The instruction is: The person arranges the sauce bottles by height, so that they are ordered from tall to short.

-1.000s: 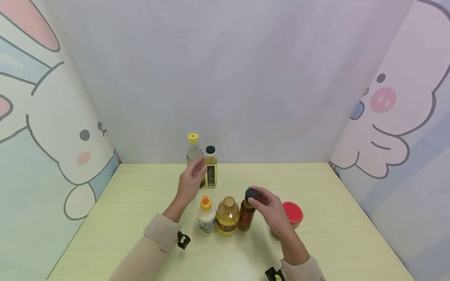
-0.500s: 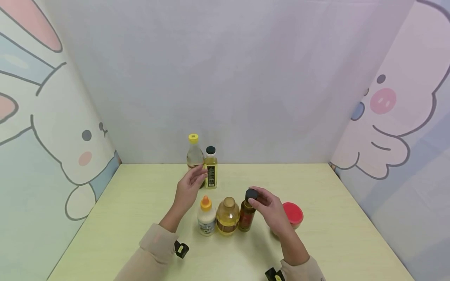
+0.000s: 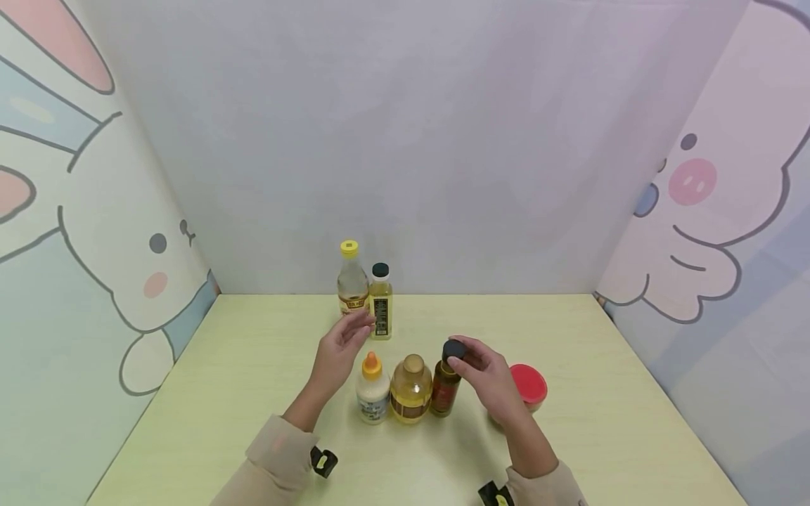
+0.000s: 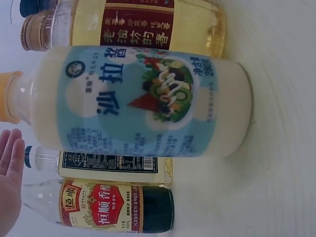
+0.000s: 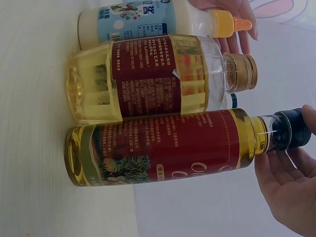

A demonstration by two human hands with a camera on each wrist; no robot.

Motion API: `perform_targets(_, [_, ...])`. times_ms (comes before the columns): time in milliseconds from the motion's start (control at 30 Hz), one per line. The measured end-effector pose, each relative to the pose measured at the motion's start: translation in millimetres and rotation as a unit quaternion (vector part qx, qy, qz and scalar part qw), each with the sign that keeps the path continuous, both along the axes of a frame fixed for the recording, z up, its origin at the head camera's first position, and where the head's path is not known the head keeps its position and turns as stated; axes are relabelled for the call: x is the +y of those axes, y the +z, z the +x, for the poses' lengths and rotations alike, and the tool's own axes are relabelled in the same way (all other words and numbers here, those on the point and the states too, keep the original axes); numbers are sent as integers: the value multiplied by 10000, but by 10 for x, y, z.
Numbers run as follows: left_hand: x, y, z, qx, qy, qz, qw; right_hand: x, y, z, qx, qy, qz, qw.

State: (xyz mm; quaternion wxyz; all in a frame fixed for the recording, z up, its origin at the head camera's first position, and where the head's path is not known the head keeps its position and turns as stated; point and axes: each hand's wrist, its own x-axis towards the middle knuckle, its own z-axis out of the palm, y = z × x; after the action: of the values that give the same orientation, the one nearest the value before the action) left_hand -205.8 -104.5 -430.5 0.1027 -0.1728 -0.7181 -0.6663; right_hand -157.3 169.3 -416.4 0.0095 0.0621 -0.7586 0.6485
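My right hand pinches the black cap of a dark olive oil bottle between thumb and fingers. That bottle stands upright at the right end of a front row. Beside it are an oil bottle with a gold cap and, leftmost, a salad dressing bottle with an orange nozzle. Behind the row, my left hand hovers with relaxed fingers, holding nothing. It partly covers a yellow-capped vinegar bottle at the back. The left wrist view shows the vinegar label plainly.
Touching or close to the vinegar stands a square oil bottle with a dark cap. A red-lidded jar sits to the right, partly behind my right hand and wrist. A pale wall rises behind the light table.
My left hand has drawn back toward me and slightly left, uncovering more of the vinegar bottle. My right hand stays at the olive oil bottle's cap, and the bottles keep their places.
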Motion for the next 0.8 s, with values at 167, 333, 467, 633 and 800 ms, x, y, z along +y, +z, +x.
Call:
perform_targets(167, [-10, -39, 35, -12, -145, -26, 9999, 7, 1, -7, -17, 21, 13, 10000])
perform_targets(333, [-20, -88, 83, -1, -281, -58, 9996, 9, 6, -8, -22, 53, 13, 10000])
perform_targets(467, [-26, -117, 112, -9, -411, -10, 9992, 6, 6, -11, -2, 53, -2, 10000])
perform_targets(633, [-40, -136, 141, 10, -584, 22, 9983, 0, 14, -4, 25, 34, 38, 10000])
perform_targets(800, [-49, -169, 171, 58, -683, 7, 9977, -1, 24, 0, -49, 59, -21, 10000])
